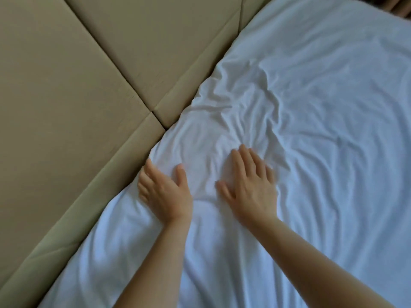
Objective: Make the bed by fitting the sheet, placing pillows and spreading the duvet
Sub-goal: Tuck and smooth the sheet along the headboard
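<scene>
- The white sheet (322,107) lies over the bed and fills the right side and the bottom of the view
- It has lots of wrinkles, and most of them bunch up around the 2 hands
- The left hand (165,192) lies flat on the sheet at its edge, fingers straight, thumb spread out, holding nothing
- Its fingertips reach the line where the sheet meets the padded tan wall (66,85)
- The right hand (249,185) lies flat on the sheet just beside the left one, fingers straight and a little apart, holding nothing
- Both bare arms reach in from the bottom
- The padded tan wall has 2 deep seams that cross each other
</scene>
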`<action>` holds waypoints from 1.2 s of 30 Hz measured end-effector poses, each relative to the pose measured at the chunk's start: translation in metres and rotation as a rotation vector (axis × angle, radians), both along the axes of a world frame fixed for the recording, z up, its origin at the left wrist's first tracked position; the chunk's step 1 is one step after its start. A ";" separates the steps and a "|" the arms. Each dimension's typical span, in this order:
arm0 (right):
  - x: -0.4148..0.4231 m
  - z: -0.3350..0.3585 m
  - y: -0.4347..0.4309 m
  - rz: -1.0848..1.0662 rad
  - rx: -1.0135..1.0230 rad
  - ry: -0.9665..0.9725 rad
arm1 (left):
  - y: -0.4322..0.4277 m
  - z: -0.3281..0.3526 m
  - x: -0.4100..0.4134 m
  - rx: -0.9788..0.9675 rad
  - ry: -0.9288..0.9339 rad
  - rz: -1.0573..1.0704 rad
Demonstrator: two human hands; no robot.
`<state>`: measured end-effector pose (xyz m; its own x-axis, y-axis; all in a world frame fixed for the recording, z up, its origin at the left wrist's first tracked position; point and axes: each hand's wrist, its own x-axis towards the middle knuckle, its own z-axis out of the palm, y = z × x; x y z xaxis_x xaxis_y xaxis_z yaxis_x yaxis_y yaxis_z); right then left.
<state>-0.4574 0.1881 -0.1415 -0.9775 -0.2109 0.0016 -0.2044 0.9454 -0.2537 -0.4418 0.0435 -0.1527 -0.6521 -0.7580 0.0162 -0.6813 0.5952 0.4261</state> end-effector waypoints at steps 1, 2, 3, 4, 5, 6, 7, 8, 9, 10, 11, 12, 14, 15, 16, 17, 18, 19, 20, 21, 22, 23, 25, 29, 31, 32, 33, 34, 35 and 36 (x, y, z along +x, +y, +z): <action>0.015 0.002 0.003 0.015 0.034 0.000 | -0.002 0.002 0.002 0.033 -0.008 0.029; 0.029 0.005 0.005 0.026 0.071 0.002 | -0.006 0.006 0.001 0.073 -0.032 0.061; 0.040 0.008 0.007 0.034 0.107 0.008 | -0.011 0.009 -0.002 0.103 -0.064 0.081; 0.048 0.011 0.007 0.033 0.134 0.024 | -0.018 0.012 -0.005 0.120 -0.094 0.083; 0.054 0.012 0.007 0.027 0.152 0.049 | -0.025 0.014 -0.009 0.122 -0.125 0.063; 0.056 0.012 0.004 0.028 0.170 0.075 | -0.033 0.016 -0.012 0.106 -0.170 0.013; 0.057 0.010 0.001 0.046 0.192 0.101 | -0.040 0.018 -0.014 0.084 -0.225 -0.059; 0.055 0.008 -0.003 0.079 0.218 0.118 | -0.047 0.021 -0.016 0.068 -0.272 -0.129; 0.051 0.007 -0.008 0.114 0.236 0.128 | -0.053 0.023 -0.017 0.060 -0.299 -0.184; 0.046 0.007 -0.013 0.151 0.246 0.137 | -0.058 0.026 -0.017 0.057 -0.306 -0.226; 0.041 0.007 -0.016 0.192 0.242 0.133 | -0.062 0.027 -0.016 0.052 -0.298 -0.260; 0.036 0.009 -0.018 0.222 0.221 0.130 | -0.066 0.029 -0.013 0.048 -0.279 -0.289; 0.036 0.015 -0.017 0.271 0.173 0.141 | -0.073 0.032 -0.005 0.045 -0.219 -0.326; 0.036 0.017 -0.015 0.290 0.140 0.161 | -0.075 0.034 -0.001 0.044 -0.188 -0.334; 0.036 0.019 -0.012 0.311 0.099 0.179 | -0.077 0.037 0.002 0.042 -0.161 -0.339; 0.035 0.023 -0.010 0.330 0.055 0.186 | -0.079 0.039 0.004 0.037 -0.138 -0.346; 0.034 0.026 -0.009 0.350 0.016 0.190 | -0.080 0.041 0.006 0.028 -0.120 -0.358; 0.035 0.030 -0.010 0.375 -0.017 0.191 | -0.081 0.042 0.007 0.019 -0.109 -0.373; 0.037 0.034 -0.013 0.419 -0.045 0.187 | -0.082 0.043 0.008 0.006 -0.108 -0.387; 0.043 0.037 -0.018 0.486 -0.072 0.177 | -0.083 0.043 0.009 -0.014 -0.115 -0.397; 0.052 0.037 -0.025 0.564 -0.093 0.159 | -0.084 0.041 0.010 -0.038 -0.124 -0.402; 0.062 0.034 -0.032 0.626 -0.098 0.126 | -0.085 0.040 0.011 -0.065 -0.131 -0.407; 0.078 0.026 -0.041 0.638 -0.108 0.046 | -0.086 0.036 0.013 -0.116 -0.142 -0.421; 0.078 0.022 -0.043 0.358 -0.188 -0.028 | -0.083 0.029 0.016 -0.149 -0.238 -0.389; 0.078 0.022 -0.040 0.230 -0.147 -0.033 | -0.079 0.025 0.018 -0.117 -0.234 -0.343; 0.078 0.021 -0.039 0.185 -0.094 -0.043 | -0.077 0.024 0.022 -0.089 -0.207 -0.326; 0.080 0.020 -0.039 0.160 -0.023 -0.072 | -0.076 0.022 0.027 -0.057 -0.169 -0.317; 0.081 0.019 -0.041 0.151 0.044 -0.101 | -0.075 0.021 0.036 -0.027 -0.135 -0.309; 0.082 0.019 -0.043 0.151 0.095 -0.116 | -0.075 0.020 0.046 -0.003 -0.122 -0.292; 0.082 0.020 -0.047 0.164 0.136 -0.118 | -0.075 0.020 0.058 0.011 -0.132 -0.264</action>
<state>-0.3758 0.1415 -0.1220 -0.9218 -0.3577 -0.1498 -0.3349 0.9290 -0.1572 -0.3841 -0.0312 -0.1331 -0.8226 -0.5616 -0.0896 -0.5537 0.7550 0.3512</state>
